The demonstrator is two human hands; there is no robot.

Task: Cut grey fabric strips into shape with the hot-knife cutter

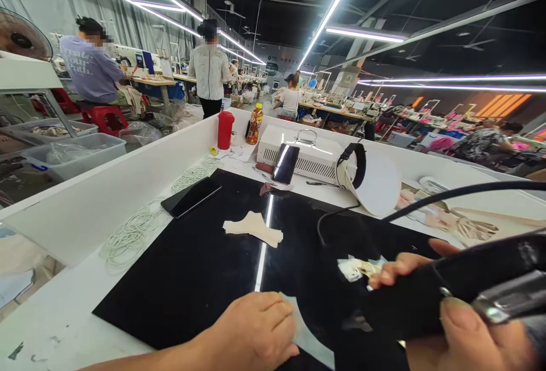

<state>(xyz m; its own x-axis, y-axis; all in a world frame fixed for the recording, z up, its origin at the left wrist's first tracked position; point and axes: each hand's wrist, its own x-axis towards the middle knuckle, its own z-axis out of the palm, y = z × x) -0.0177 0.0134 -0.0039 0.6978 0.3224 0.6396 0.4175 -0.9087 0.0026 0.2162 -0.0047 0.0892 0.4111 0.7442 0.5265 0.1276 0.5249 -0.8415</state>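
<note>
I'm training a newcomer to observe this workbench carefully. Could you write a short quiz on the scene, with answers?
1. True or false: in the picture, the red cup stands to the left of the drink bottle.
2. Fill in the missing word: the cream cloth lies on the black ____.
3. What are the fingers of the left hand touching?

Key:
1. True.
2. Board.
3. A pale sheet.
</note>
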